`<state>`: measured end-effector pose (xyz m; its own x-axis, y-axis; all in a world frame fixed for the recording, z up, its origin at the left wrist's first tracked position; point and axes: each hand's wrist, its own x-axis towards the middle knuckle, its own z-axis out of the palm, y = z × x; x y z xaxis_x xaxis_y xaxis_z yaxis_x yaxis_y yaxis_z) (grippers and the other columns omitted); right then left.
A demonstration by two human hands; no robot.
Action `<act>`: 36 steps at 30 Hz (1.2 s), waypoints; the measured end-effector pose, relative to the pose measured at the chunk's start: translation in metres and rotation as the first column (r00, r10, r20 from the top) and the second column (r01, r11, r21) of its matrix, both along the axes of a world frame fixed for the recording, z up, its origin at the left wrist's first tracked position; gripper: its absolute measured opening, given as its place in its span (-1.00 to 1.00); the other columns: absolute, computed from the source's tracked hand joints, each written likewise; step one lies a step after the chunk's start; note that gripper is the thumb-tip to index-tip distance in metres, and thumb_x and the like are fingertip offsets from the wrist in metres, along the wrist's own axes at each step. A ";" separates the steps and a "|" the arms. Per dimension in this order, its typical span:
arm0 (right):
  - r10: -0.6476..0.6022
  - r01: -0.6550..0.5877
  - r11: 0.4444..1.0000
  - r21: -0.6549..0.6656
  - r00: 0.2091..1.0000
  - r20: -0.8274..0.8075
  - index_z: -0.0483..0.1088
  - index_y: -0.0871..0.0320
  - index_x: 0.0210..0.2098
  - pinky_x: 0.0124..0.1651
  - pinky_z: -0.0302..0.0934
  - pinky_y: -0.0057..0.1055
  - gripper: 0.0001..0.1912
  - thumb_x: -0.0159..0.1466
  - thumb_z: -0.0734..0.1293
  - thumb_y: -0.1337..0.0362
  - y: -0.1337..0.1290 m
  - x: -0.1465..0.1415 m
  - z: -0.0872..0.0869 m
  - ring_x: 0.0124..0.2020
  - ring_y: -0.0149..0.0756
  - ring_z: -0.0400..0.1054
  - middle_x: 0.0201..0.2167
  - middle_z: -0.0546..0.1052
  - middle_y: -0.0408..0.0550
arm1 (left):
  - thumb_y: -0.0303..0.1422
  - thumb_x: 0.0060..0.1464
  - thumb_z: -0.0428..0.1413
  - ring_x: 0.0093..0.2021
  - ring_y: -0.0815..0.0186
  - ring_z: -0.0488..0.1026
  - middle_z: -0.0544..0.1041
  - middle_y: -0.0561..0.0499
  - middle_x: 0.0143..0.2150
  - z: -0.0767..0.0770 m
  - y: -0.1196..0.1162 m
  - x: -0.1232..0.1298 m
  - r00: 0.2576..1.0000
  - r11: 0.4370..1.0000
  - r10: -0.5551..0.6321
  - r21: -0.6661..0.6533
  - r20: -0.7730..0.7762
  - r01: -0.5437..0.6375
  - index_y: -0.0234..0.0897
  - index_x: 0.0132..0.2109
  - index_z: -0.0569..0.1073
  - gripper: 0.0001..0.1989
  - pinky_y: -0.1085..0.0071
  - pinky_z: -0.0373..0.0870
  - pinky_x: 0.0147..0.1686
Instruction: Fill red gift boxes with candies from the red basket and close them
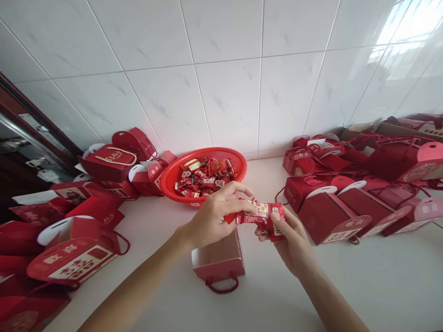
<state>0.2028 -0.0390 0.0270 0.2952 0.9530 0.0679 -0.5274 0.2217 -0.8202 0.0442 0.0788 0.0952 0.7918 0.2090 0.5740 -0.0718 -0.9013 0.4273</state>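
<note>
Red plastic basket [169, 182] mid-frame against the tiled wall [228, 97], loaded with wrapped sweets [207, 180]. Red gift boxes [83, 249] crowd the left side, more red boxes [335, 216] fill the right, all on the white tabletop [270, 299]. Dark door [31, 138] at the left edge. Open box [219, 258] lower centre, under the hands; its far end is hidden behind the left hand [214, 214] and the held candies [258, 214]. Box opening faces up, long axis near to far, rope handle [224, 290] toward the bottom of the frame. Candies sit just right of centre, long axis roughly sideways, printed side up. Left hand grips their left end; right hand [294, 242] pinches the right end, thumb on top.
</note>
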 end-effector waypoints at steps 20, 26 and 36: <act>-0.116 0.118 0.992 0.038 0.993 -0.035 0.54 0.12 -0.25 -0.41 0.41 -0.45 -0.77 0.17 0.54 0.16 0.000 -0.001 -0.001 -0.46 -0.33 0.51 -0.42 0.60 -0.09 | -0.33 0.09 0.25 0.29 0.15 0.34 0.40 -0.05 0.29 0.010 -0.009 -0.008 0.954 0.801 0.035 -0.562 -0.297 -0.205 -0.07 0.23 0.39 -0.45 0.35 0.47 0.10; -0.128 0.129 0.991 0.030 0.991 -0.031 0.54 0.14 -0.27 -0.42 0.41 -0.45 -0.75 0.15 0.55 0.15 0.001 -0.001 -0.001 -0.47 -0.34 0.50 -0.42 0.59 -0.09 | -0.23 0.10 0.28 0.19 0.17 0.43 0.52 -0.07 0.17 0.007 -0.012 -0.003 0.961 0.786 0.090 -0.574 -0.262 -0.230 -0.13 0.20 0.43 -0.48 0.29 0.45 0.12; -0.114 0.114 0.993 0.022 0.993 -0.024 0.53 0.13 -0.25 -0.43 0.39 -0.49 -0.72 0.13 0.56 0.14 0.000 -0.002 0.000 -0.47 -0.37 0.50 -0.43 0.59 -0.11 | -0.40 0.09 0.26 0.08 0.17 0.53 0.59 -0.06 0.08 0.008 -0.014 0.001 0.984 0.760 0.062 -0.632 -0.166 -0.154 -0.22 0.07 0.53 -0.64 0.30 0.49 0.08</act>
